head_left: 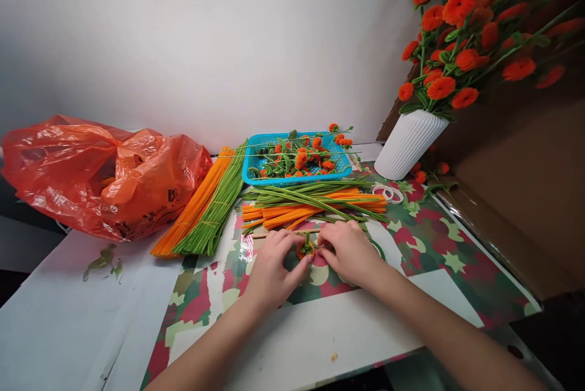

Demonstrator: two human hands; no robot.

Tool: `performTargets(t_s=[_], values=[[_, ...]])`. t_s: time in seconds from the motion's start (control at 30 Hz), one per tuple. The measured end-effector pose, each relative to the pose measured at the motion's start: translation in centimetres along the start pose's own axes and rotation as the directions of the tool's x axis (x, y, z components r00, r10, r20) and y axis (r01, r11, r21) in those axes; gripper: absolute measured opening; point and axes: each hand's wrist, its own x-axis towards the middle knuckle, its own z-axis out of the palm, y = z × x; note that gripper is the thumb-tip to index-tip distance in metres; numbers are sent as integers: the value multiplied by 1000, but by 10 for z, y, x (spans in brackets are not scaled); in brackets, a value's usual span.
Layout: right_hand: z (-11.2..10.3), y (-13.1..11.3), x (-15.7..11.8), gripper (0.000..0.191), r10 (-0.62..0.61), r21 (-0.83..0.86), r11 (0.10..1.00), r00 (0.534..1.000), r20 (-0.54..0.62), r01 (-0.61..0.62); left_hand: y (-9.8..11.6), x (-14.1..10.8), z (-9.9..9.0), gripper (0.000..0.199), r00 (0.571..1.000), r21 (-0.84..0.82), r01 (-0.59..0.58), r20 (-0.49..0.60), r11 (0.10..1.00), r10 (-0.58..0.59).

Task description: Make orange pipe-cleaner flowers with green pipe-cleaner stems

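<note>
Between my hands, just above the table, is a small orange pipe-cleaner flower (305,250) with a green stub sticking up from its middle. My left hand (276,264) has thumb and fingers closed around its left side. From the right, my right hand (351,252) pinches at the flower's edge; the exact grip is partly hidden by the fingers. Behind the hands lies a loose pile of orange pipe cleaners (283,215) mixed with green pipe cleaners (315,198). A thin stick (260,235) shows just beyond my left fingers.
A blue basket (292,182) holds small orange flowers and green pieces. Orange bundles (196,208) and green bundles (214,211) lie left, beside a red plastic bag (114,178). At right stand a white vase (409,144) of orange flowers and white rings (393,195).
</note>
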Motion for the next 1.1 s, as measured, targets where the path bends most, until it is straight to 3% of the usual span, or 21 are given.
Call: performTargets(t_s=[0.07,0.13,0.2,0.27,0.33,0.43,0.53,0.6,0.7,0.77,0.87,0.97,1.1], values=[[-1,2,2,13,-3,140,990,1000,30,-1,-1,0,1,9,999,-15,-19,26,1000,19],[-4,9,3,12,30,374,926,997,73,-55,-1,1,0,5,999,-15,-14,33,1000,14],[-11,19,4,4,76,621,770,988,135,-144,0,2,0,6,1000,7,6,18,1000,-7],[-19,29,5,12,111,783,581,975,193,-221,0,2,-1,8,1000,30,27,-1,999,-27],[-26,37,5,24,133,847,445,957,259,-291,0,3,-1,11,999,38,37,-13,999,-36],[-30,41,4,29,154,855,380,935,318,-353,0,3,-1,12,999,36,34,-20,999,-33],[-28,36,0,26,124,857,390,941,314,-337,-1,2,0,11,999,29,34,-21,999,-33],[-26,30,-3,22,29,862,414,951,308,-292,-2,2,1,11,999,13,38,-14,999,-38],[-23,18,-6,9,-164,824,536,936,313,-182,-2,3,1,11,999,-20,45,-4,999,-45],[-19,10,-7,7,-223,761,639,920,321,-110,-3,3,1,12,999,-36,43,-3,998,-43],[-12,3,-6,11,-210,683,730,939,273,-36,-3,3,0,10,1000,-55,23,13,998,-23],[-3,3,-4,7,-135,600,800,982,131,29,-3,2,-2,5,999,-63,9,41,998,-6],[7,10,-3,9,-65,525,850,998,16,47,-2,2,-5,17,997,-32,20,76,999,-17]])
